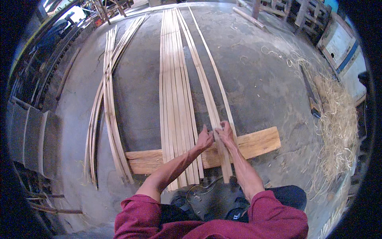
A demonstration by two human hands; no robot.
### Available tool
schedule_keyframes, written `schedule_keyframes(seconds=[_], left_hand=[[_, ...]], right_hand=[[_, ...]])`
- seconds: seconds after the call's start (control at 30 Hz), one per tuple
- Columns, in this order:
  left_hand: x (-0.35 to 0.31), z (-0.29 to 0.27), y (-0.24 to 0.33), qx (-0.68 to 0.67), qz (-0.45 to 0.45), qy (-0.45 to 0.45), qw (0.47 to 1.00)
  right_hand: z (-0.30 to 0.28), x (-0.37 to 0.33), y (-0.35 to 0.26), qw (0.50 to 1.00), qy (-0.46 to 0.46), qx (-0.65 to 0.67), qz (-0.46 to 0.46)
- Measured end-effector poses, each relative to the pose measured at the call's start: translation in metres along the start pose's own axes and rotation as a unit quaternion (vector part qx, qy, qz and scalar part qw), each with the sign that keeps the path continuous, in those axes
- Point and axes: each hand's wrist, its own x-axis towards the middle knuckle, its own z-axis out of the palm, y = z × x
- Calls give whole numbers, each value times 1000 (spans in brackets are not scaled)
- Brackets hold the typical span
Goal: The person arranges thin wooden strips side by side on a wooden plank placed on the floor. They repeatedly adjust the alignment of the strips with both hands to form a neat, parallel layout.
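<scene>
Long, pale slats (170, 79) that look like split bamboo or wood lie side by side, running away from me. Their near ends rest across a thick wooden board (258, 142). To their right runs a narrower bundle of slats (201, 79), its near end smeared by motion. My right hand (226, 134) is closed on this bundle above the board, fingertips curled at its edge. Just left of it, my left hand (205, 139) hovers by the bundle with thumb and fingers apart. Beyond my right hand, a single thin slat (213, 61) lies separately.
Crossed slats (107, 75) lie on the concrete floor (254, 87) at left. On the right are a heap of pale shavings (338, 131) and a handsaw (308, 89). Grey blocks (34, 131) stand at the left edge. A pole (249, 18) lies at the far right.
</scene>
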Motion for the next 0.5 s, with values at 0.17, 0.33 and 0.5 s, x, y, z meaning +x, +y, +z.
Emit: schedule_keyframes(seconds=[0.17,0.33,0.5], left_hand=[[15,-8,17,-107,-57,45,992],[3,-18,18,-8,-57,65,996],[52,-24,2,-98,-77,28,992]], right_hand=[[31,-21,7,974,42,220,38],[37,-42,1,978,34,174,112],[37,4,-11,987,28,147,62]])
